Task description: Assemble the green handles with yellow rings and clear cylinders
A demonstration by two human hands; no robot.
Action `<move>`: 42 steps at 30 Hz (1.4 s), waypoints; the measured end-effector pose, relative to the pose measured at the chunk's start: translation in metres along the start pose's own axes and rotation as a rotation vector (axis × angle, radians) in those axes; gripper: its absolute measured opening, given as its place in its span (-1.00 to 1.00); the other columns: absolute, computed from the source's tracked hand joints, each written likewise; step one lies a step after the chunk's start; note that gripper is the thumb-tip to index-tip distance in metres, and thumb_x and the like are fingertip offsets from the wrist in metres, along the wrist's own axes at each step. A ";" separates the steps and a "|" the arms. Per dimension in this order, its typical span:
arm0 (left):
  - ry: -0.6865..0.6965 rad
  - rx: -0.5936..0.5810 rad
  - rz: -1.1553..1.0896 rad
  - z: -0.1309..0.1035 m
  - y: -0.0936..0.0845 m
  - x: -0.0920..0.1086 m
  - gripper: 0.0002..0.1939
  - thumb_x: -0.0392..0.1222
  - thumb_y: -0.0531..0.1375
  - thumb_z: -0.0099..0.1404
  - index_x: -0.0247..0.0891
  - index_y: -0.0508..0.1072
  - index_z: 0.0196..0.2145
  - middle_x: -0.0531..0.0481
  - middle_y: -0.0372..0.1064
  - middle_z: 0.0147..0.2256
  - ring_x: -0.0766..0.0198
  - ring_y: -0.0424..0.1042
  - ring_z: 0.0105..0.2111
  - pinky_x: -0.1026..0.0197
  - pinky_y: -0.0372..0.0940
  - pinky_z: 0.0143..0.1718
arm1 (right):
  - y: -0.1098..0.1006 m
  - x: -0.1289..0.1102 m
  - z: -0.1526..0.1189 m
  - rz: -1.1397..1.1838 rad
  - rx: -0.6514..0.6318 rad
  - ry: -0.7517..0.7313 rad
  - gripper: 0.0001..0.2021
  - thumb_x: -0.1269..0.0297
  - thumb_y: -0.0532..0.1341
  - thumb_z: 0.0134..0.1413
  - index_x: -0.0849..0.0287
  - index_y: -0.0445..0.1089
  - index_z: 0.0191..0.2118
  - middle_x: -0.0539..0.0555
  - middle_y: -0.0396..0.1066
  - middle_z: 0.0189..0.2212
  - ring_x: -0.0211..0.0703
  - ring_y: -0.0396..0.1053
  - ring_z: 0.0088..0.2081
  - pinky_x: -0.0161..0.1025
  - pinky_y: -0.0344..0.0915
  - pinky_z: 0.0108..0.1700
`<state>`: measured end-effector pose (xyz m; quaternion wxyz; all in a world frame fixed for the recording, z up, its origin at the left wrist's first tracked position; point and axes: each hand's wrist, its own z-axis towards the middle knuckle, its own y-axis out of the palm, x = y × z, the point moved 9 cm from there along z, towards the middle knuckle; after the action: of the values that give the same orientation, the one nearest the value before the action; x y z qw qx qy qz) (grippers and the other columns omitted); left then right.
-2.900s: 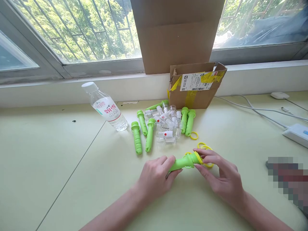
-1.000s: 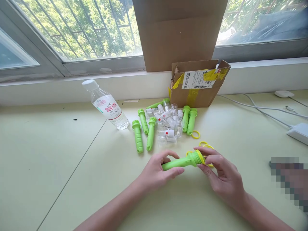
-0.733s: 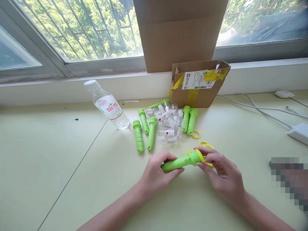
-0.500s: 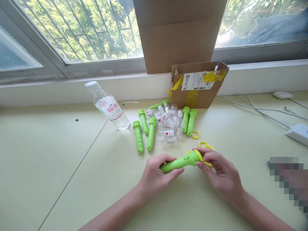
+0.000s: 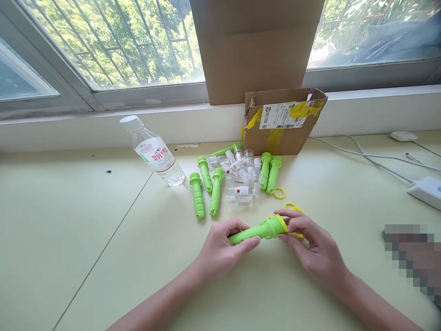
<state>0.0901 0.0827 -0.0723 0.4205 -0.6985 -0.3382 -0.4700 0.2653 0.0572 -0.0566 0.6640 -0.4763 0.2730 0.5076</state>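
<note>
My left hand [image 5: 225,243] is wrapped round the grip of a green torch-shaped plastic handle [image 5: 258,231], held tilted with its wider ribbed end up to the right. At that end sits a yellow ring [image 5: 281,223]. My right hand [image 5: 312,241] pinches the ring at the rim with thumb and fingers, which partly cover it. More yellow rings [image 5: 290,205] lie on the table behind my right fingers. Beyond my hands are several similar green handles [image 5: 197,196] and a pile of clear ribbed plastic pieces [image 5: 240,199], some with white parts and red dots.
A water bottle [image 5: 156,156] stands left of the pile. Behind it is an open cardboard box [image 5: 280,133] against the sill, with a brown cardboard sheet [image 5: 257,59] at the window. White cables [image 5: 372,154] and a power strip [image 5: 427,191] lie right, near a pixelated patch [image 5: 413,257].
The green handle has turned a little about its length in my left hand, and the yellow ring sits more evenly round its end. My right fingers stay at the rim.
</note>
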 end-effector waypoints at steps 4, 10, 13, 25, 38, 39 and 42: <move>-0.056 -0.034 -0.040 0.001 0.002 -0.003 -0.69 0.02 0.27 0.17 -0.33 0.46 -0.36 0.07 0.33 -0.54 0.45 0.20 -0.61 0.38 0.07 -0.62 | -0.002 -0.009 0.000 -0.050 0.018 -0.083 -0.84 0.52 0.16 0.15 0.07 0.25 -0.29 0.12 0.43 -0.06 -0.05 0.36 0.06 -0.15 0.41 -0.09; -0.135 -0.061 -0.094 0.000 0.004 -0.006 -0.64 0.08 0.25 0.16 -0.32 0.45 -0.32 0.09 0.34 -0.56 0.48 0.16 -0.70 0.40 0.09 -0.72 | -0.004 -0.013 0.002 -0.050 0.047 -0.102 -0.83 0.52 0.18 0.13 0.08 0.24 -0.28 0.14 0.43 -0.07 -0.05 0.37 0.05 -0.13 0.41 -0.08; -0.124 -0.089 -0.101 0.000 0.005 -0.005 -0.63 0.10 0.23 0.18 -0.32 0.45 -0.30 0.07 0.35 -0.55 0.47 0.18 -0.70 0.40 0.10 -0.71 | -0.001 -0.008 0.002 0.013 0.025 -0.038 -0.84 0.49 0.17 0.14 0.07 0.22 -0.26 0.17 0.41 -0.03 -0.02 0.36 0.07 -0.13 0.45 -0.13; 0.233 0.165 0.213 -0.003 -0.006 0.014 -0.78 -0.15 0.34 0.07 -0.28 0.42 -0.36 0.03 0.40 -0.41 0.35 0.34 -0.45 0.32 0.22 -0.43 | -0.006 0.001 -0.006 0.022 0.108 -0.020 -0.84 0.48 0.20 0.12 0.06 0.25 -0.28 0.14 0.45 -0.06 -0.01 0.41 0.03 -0.11 0.46 -0.10; 0.188 0.081 0.259 -0.005 0.003 0.012 -0.70 -0.01 0.13 0.30 -0.32 0.46 -0.30 0.04 0.33 -0.51 0.38 0.23 -0.54 0.31 0.12 -0.51 | -0.004 0.000 -0.004 -0.006 0.087 0.043 -0.85 0.40 0.21 0.13 0.07 0.28 -0.19 0.14 0.42 -0.03 -0.09 0.48 -0.11 -0.16 0.51 -0.14; 0.179 0.069 0.249 -0.004 0.003 0.011 -0.70 0.00 0.12 0.31 -0.32 0.45 -0.30 0.05 0.32 -0.52 0.37 0.23 -0.55 0.30 0.12 -0.51 | -0.004 0.000 -0.004 -0.009 0.088 0.046 -0.84 0.40 0.21 0.13 0.06 0.28 -0.17 0.14 0.40 -0.01 -0.11 0.50 -0.15 -0.15 0.52 -0.16; 0.159 0.040 0.221 -0.002 0.004 0.007 -0.68 0.02 0.08 0.34 -0.31 0.43 -0.32 0.07 0.29 -0.55 0.37 0.24 -0.57 0.30 0.13 -0.52 | -0.002 0.000 -0.003 -0.013 0.095 0.045 -0.81 0.38 0.22 0.12 0.05 0.27 -0.15 0.13 0.40 0.00 -0.13 0.50 -0.19 -0.13 0.53 -0.19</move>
<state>0.0952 0.0800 -0.0661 0.5091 -0.6833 -0.2342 -0.4680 0.2679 0.0541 -0.0570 0.6829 -0.4574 0.3084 0.4789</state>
